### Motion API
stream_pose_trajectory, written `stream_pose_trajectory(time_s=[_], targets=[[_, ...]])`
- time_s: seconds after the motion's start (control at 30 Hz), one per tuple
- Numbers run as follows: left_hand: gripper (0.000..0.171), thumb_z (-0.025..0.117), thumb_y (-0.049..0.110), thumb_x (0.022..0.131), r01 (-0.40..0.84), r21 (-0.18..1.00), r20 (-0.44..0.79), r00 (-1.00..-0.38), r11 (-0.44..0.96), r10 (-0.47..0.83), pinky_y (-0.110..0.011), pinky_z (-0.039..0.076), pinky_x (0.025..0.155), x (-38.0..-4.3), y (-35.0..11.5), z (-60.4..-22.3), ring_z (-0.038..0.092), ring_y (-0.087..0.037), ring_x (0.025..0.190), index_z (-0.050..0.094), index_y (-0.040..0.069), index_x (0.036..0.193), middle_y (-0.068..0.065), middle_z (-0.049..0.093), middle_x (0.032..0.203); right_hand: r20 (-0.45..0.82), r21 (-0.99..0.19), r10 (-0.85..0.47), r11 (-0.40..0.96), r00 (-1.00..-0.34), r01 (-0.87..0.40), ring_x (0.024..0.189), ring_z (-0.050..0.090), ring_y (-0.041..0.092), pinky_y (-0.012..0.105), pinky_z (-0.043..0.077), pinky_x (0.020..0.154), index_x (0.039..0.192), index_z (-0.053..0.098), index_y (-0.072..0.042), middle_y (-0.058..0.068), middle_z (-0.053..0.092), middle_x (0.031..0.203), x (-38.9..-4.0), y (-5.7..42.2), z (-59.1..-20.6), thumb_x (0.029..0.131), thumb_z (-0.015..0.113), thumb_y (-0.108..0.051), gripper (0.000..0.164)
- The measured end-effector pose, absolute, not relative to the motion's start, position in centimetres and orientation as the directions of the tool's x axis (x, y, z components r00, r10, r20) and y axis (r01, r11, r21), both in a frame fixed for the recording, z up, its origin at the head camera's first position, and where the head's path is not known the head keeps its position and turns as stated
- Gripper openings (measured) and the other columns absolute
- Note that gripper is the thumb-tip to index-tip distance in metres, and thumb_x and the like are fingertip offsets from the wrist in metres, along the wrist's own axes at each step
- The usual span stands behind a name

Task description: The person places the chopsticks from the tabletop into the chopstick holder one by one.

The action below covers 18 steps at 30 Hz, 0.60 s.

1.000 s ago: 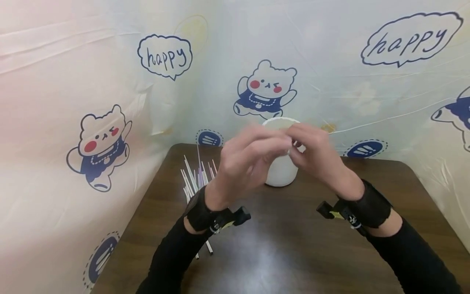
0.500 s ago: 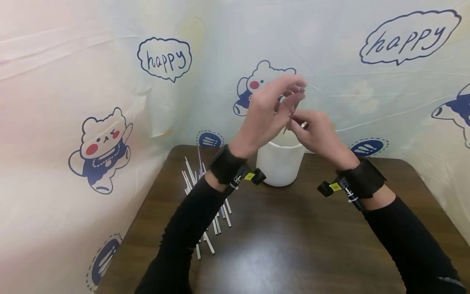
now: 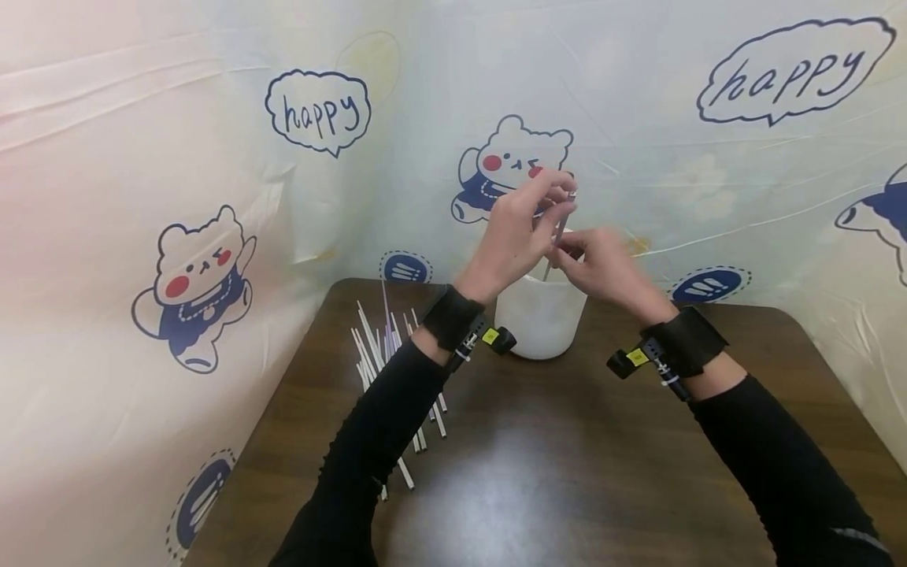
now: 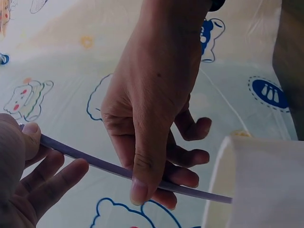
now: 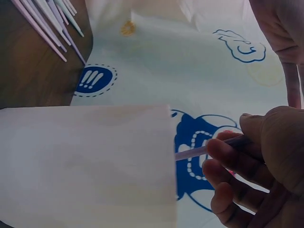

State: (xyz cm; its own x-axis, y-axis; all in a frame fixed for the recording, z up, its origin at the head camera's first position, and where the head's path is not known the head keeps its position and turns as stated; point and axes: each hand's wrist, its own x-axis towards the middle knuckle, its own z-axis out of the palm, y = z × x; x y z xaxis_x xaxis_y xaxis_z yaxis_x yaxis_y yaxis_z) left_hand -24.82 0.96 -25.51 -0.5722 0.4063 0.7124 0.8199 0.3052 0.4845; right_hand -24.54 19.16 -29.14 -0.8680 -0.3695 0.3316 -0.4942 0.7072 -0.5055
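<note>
A thin, slightly bent purple stick (image 4: 99, 164) slants down with its lower end inside a white round container (image 3: 542, 319). My left hand (image 3: 524, 228) pinches the stick near its upper end, between thumb and fingers. Closer to the container's rim, my right hand (image 3: 602, 264) pinches the same stick between thumb and forefinger. The left wrist view shows the right hand (image 4: 152, 99) gripping it from above, its other fingers loosely bent. In the right wrist view, a short length of the stick (image 5: 192, 153) spans between the right fingertips and the rim.
Several thin white and purple sticks (image 3: 368, 346) lie in a loose pile at the left of the brown table (image 3: 602, 472), partly behind the left forearm. A printed cloth (image 3: 638, 157) with bears hangs behind and around the table.
Both hands were blurred in front of the container, then rose above it with the stick. Since half a second ago they have lowered slightly, bringing the stick's lower end into the container.
</note>
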Motion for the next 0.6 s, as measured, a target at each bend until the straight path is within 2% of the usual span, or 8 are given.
stream_pose_trajectory(time_s=[0.2,0.43,0.53,0.6], targets=[[0.02,0.062,0.012,0.105,0.789,0.518,0.655,-0.615,0.33,0.439,-0.017,0.056,0.08,-25.3,1.1,-27.5,0.074,-0.019,0.098,0.061,0.005,0.124,-0.013,0.078,0.114,0.287,-0.507,-0.405,0.705,-0.868,-0.496,0.071,0.056,0.023,0.025,0.042,0.058,0.106,0.079,-0.002,0.018,0.077,0.089,-24.7,19.4,-29.8,0.104,0.063,-0.013,0.02],[0.017,0.064,0.014,0.105,0.752,0.542,0.611,-0.659,0.375,0.44,-0.017,0.054,0.064,-25.5,1.1,-29.5,0.075,-0.019,0.087,0.064,0.006,0.12,-0.015,0.08,0.113,0.259,-0.513,-0.415,0.705,-0.872,-0.489,0.073,0.058,0.024,0.024,0.046,0.06,0.109,0.077,-0.002,0.016,0.076,0.091,-24.8,19.5,-30.4,0.102,0.066,-0.014,0.018],[0.017,0.064,0.015,0.104,0.745,0.541,0.596,-0.667,0.389,0.447,-0.019,0.06,0.073,-25.6,1.0,-30.2,0.078,-0.021,0.091,0.065,0.006,0.119,-0.014,0.081,0.113,0.264,-0.508,-0.414,0.708,-0.871,-0.49,0.073,0.058,0.024,0.024,0.046,0.06,0.112,0.077,-0.001,0.017,0.075,0.091,-24.8,19.5,-30.6,0.101,0.067,-0.012,0.018],[0.016,0.065,0.015,0.104,0.74,0.545,0.588,-0.672,0.393,0.45,-0.025,0.063,0.081,-25.7,1.0,-30.7,0.078,-0.022,0.096,0.067,0.005,0.117,-0.013,0.081,0.113,0.266,-0.502,-0.409,0.714,-0.873,-0.488,0.072,0.058,0.024,0.024,0.046,0.06,0.113,0.077,-0.001,0.016,0.075,0.09,-24.9,19.5,-30.7,0.101,0.067,-0.011,0.019]])
